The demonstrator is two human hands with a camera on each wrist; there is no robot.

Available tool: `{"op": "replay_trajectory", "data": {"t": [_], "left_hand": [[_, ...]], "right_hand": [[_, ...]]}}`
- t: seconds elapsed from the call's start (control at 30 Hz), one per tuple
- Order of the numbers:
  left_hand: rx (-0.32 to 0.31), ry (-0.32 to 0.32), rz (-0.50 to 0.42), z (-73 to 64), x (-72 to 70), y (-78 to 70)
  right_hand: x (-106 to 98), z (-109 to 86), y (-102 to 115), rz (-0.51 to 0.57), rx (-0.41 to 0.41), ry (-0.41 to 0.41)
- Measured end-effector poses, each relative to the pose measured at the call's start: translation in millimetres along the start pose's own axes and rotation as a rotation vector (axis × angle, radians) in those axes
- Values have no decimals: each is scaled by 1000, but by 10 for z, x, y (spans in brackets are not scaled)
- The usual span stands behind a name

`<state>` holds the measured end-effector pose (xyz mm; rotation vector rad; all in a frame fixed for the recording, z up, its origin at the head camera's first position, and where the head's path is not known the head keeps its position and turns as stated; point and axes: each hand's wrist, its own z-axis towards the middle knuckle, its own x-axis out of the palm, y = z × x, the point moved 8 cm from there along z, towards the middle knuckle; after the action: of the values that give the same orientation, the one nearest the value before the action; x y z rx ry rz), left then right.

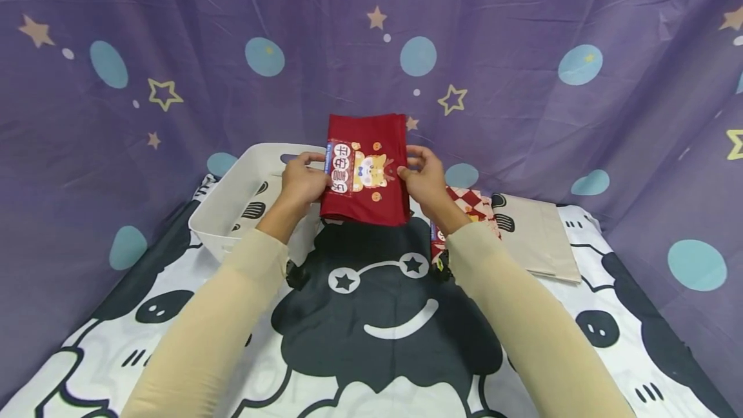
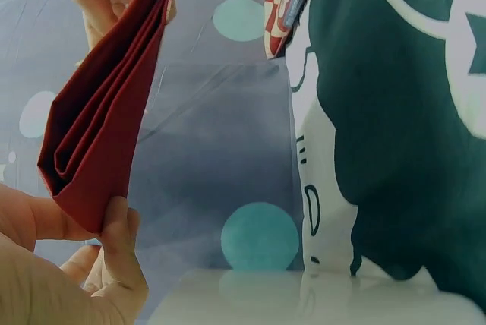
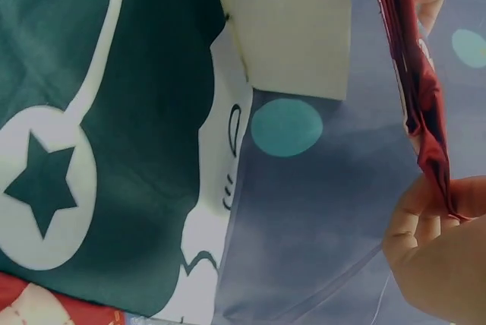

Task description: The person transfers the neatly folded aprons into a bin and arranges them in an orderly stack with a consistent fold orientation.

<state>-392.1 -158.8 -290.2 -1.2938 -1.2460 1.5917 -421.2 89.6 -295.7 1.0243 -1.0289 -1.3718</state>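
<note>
Fingers (image 1: 313,157) pinched nearly closed: left hand (image 1: 303,182), right hand (image 1: 426,176) hold pouch (image 1: 367,169) by 2 edges! Basket (image 1: 229,186) left of pouch, wide sheet (image 1: 395,302) below.

Setting: curtained-off spot, homely in furnishing; whether a home or a studio corner, cannot be told. Backdrop: one purple curtain (image 1: 511,134), printed with stars and blue-green ovals, hanging behind the far edge and along both sides of the cloth. Covering: one black-and-white cloth (image 1: 389,357), cartoon faces (the middle one smiling), its support hidden. Household article: one white plastic basket (image 1: 216,208), by the cloth's far left corner.
</note>
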Motion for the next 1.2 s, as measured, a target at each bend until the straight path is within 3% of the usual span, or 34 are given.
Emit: {"op": "replay_trajectory", "data": {"t": [0.47, 0.7, 1.2], "left_hand": [[-14, 55, -91, 87, -361, 28], [-16, 130, -118, 102, -545, 115], [-28, 172, -197, 143, -855, 227]], "right_hand": [[333, -31, 178, 93, 54, 41], [512, -79, 191, 94, 76, 70], [873, -103, 123, 151, 133, 127]]}}
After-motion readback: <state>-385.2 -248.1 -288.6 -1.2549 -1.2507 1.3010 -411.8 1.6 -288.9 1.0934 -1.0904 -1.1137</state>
